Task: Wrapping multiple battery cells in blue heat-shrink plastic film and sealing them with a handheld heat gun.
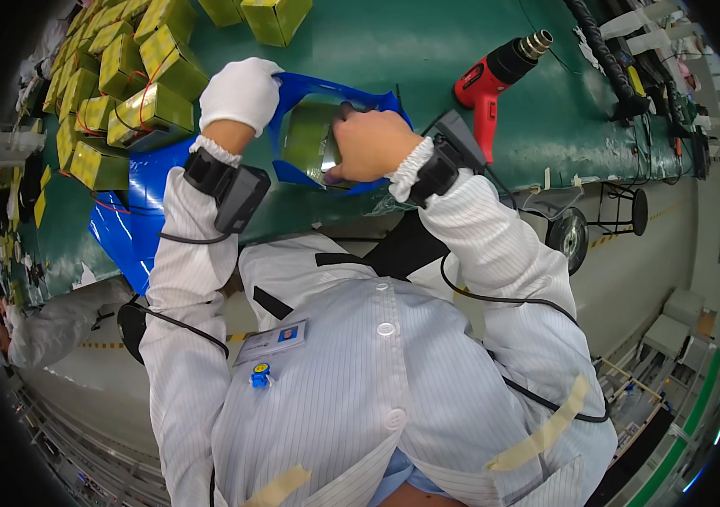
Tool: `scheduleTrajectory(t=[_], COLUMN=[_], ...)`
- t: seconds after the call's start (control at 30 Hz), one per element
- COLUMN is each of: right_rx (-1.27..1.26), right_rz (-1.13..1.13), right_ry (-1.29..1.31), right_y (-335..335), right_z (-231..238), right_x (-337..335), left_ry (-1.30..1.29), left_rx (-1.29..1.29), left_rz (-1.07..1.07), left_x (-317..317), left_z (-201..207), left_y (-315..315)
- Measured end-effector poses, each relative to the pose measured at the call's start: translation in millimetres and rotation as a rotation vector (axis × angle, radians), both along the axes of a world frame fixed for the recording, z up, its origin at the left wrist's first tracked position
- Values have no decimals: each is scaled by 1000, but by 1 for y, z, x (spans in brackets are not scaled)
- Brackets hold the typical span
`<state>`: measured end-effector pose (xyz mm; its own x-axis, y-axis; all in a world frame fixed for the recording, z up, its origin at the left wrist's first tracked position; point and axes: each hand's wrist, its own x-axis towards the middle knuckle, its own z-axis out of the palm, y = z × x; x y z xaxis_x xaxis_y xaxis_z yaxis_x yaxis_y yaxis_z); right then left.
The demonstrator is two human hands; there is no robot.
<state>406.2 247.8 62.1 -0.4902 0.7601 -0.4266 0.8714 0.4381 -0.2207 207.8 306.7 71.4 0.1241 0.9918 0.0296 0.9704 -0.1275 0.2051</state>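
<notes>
My left hand, in a white glove, pinches the upper left edge of a blue plastic film sleeve spread open over the table. Inside the sleeve's opening is a yellow-green block with a shiny surface. My right hand, its palm bare and its fingertips dark, reaches over the sleeve's right side. Its thumb and fingers grip the block's right end; the back of the hand hides part of the block.
A red heat gun stands on the green table to the right. Many yellow-green blocks with red and black wires are piled at the left. More blue film hangs over the near left edge. A person sits at far left.
</notes>
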Motion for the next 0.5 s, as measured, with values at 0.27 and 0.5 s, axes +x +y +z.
scheduleTrajectory(t=[0.27,0.5], right_rx=[17,-112], right_rz=[-6,21], right_ry=[76,-22], right_y=[12,19], right_z=[-36,-38], right_x=[8,-9], left_ry=[173,244], left_rx=[-89,-46], left_rz=[-70,-75], left_x=[11,25], left_z=[11,20], left_y=[21,16])
